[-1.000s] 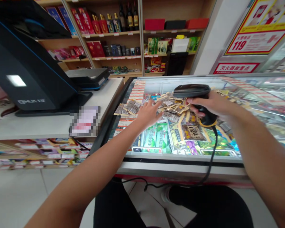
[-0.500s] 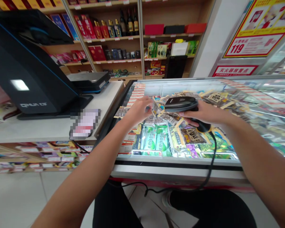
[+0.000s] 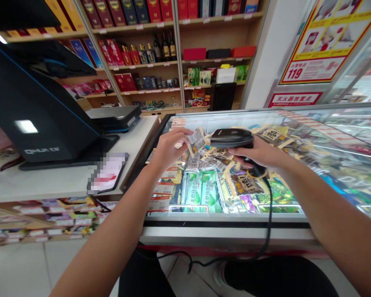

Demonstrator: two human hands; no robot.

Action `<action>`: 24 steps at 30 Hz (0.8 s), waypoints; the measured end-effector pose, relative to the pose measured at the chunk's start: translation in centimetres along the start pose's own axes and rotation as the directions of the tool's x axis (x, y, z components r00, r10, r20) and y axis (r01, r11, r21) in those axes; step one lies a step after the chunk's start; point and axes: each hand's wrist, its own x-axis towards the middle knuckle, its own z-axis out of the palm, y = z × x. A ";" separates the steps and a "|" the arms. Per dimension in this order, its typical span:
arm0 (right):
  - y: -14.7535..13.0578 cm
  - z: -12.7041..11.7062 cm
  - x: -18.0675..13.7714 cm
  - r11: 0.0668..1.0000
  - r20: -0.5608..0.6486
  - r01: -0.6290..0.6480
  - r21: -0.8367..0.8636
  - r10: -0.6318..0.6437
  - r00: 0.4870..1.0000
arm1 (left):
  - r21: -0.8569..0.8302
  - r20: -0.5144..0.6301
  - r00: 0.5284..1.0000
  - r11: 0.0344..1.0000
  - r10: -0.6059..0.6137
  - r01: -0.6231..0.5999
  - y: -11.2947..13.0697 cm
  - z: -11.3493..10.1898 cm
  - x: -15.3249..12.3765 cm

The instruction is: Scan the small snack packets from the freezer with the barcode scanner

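Note:
My left hand (image 3: 168,147) pinches a small snack packet (image 3: 196,139) and holds it up just left of the scanner's head. My right hand (image 3: 257,152) grips the handle of a black barcode scanner (image 3: 232,138), whose head points left toward the packet. Both hands hover over a heap of small snack packets (image 3: 225,159) lying on the glass lid of a chest freezer (image 3: 235,231). The scanner's black cable (image 3: 268,214) hangs down over the freezer's front edge.
A black till screen (image 3: 34,111) stands on the white counter (image 3: 49,181) at the left, with a blurred phone-like item (image 3: 106,173) near its edge. Shelves of bottles and boxes (image 3: 160,49) line the back wall. Green ice packs (image 3: 199,187) show under the glass.
My left hand has picked a packet off the heap and lifted it. The right hand has swung the scanner left and lower, toward that packet.

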 end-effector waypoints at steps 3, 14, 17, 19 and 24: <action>0.1 -0.2 0.2 0.996 -0.062 -0.001 0.090 0.007 0.998 | 0.018 -0.008 0.999 0.999 -0.031 0.031 0.4 -0.3 0.1; 0.3 -0.5 0.3 0.980 -0.067 -0.058 0.193 0.072 0.995 | 0.084 0.031 1.000 0.996 0.001 -0.003 0.1 -0.7 0.1; 0.3 -0.5 0.4 0.978 -0.087 -0.064 0.199 0.082 0.993 | 0.228 0.011 0.996 0.971 -0.083 0.079 -1.0 -1.3 0.1; 0.3 -0.4 0.5 0.978 -0.098 -0.069 0.194 0.090 0.991 | 0.367 -0.013 0.972 0.903 -0.236 0.224 -1.7 -1.8 0.0; 0.4 0.0 0.5 0.977 -0.099 -0.092 0.190 0.112 0.989 | 0.621 -0.047 0.829 0.633 -0.558 0.461 -2.6 -3.0 -0.6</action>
